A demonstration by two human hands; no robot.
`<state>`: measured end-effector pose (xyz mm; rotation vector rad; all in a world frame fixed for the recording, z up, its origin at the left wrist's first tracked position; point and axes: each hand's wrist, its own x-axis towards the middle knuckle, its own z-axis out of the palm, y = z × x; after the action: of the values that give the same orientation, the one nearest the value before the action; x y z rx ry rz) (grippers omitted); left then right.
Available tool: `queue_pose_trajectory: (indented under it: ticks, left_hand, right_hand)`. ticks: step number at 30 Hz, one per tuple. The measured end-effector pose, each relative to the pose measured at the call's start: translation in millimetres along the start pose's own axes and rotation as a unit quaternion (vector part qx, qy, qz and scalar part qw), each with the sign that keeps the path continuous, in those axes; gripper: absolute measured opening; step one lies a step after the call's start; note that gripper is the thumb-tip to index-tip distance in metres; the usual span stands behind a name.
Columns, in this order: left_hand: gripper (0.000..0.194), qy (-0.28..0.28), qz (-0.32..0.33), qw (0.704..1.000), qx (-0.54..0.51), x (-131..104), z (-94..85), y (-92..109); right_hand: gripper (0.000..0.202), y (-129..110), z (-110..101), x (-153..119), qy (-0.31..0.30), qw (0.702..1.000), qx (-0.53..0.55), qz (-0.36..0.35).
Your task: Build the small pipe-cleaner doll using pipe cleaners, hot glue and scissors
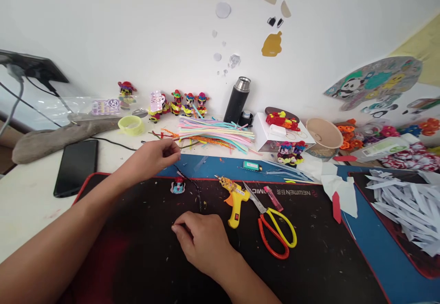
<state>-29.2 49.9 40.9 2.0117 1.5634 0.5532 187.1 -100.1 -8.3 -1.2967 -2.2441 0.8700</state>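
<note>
My left hand [158, 158] is closed in a pinch above the mat's back edge; what it pinches is too small to tell. A thin dark strand [196, 187] runs from just below its fingertips toward my right hand [202, 240]. That hand is low over the black mat [144, 230], fingertips pressed together, their contents hidden. Between the hands lies a small figure piece [178, 185] with a red top and blue face. To the right are a yellow glue gun [235, 199], scissors [271, 224] with red and yellow handles, and a pink item [274, 198].
Behind the mat lie pastel pipe cleaners [215, 133], beside a black flask [237, 100] and a white box [275, 139]. Small finished figures [176, 102] stand along the wall. A phone [76, 167] lies at left, paper strips [409, 208] at right.
</note>
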Motion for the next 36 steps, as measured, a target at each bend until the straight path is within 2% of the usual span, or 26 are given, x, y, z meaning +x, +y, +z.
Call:
queue_pose_trajectory:
  ticks: [2, 6, 11, 16, 22, 25, 28, 33, 36]
  left_hand:
    - [0.035, -0.018, -0.026, 0.994, -0.108, -12, -9.4, -6]
    - [0.039, -0.037, -0.077, 0.971, -0.223, -39, -16.6, -17]
    - [0.032, -0.068, -0.088, 0.94, -0.323, -66, -5.3, -13]
    - [0.03, -0.104, -0.078, 0.932, -0.338, -72, 4.8, -3]
    - [0.034, -0.076, -0.068, 0.964, -0.245, -75, -8.1, -12]
    - [0.04, -0.053, -0.071, 0.985, -0.151, -69, -14.2, -22]
    - [0.036, 0.002, -0.06, 0.998, -0.025, -53, -16.6, -32]
    - [0.044, -0.012, -0.029, 0.987, 0.16, -20, -13.4, -45]
    - [0.044, -0.031, -0.016, 0.978, 0.205, -8, -6.7, -47]
  right_hand:
    - [0.011, 0, 0, 0, 0.001, 1.0, 0.002, 0.002]
    - [0.011, 1, 0, 0, 0.002, 1.0, 0.007, 0.006]
    - [0.012, 1, 1, 0, 0.01, 1.0, 0.018, 0.015]
    - [0.013, 2, 3, 0, 0.037, 0.998, 0.047, 0.025]
    - [0.016, 3, 3, 0, 0.064, 0.993, 0.09, 0.043]
    - [0.017, 3, 3, 0, 0.064, 0.992, 0.099, 0.048]
    - [0.017, 4, 5, 0, 0.066, 0.991, 0.104, 0.052]
    - [0.019, 4, 4, 0, 0.071, 0.989, 0.116, 0.067]
    - [0.018, 3, 3, 0, 0.068, 0.987, 0.123, 0.081]
